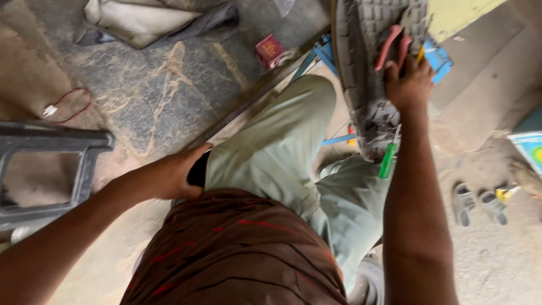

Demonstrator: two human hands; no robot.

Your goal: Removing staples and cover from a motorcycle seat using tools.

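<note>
At about eleven o'clock from my right knee a small red box [270, 50] lies on the stained floor, squarish, with pale markings on its top. Far out at three o'clock, at the frame's edge, I see the corner of a flat printed package or sign [530, 148], white-bordered, light blue with a green and yellow round patch. I see no screens.
</note>
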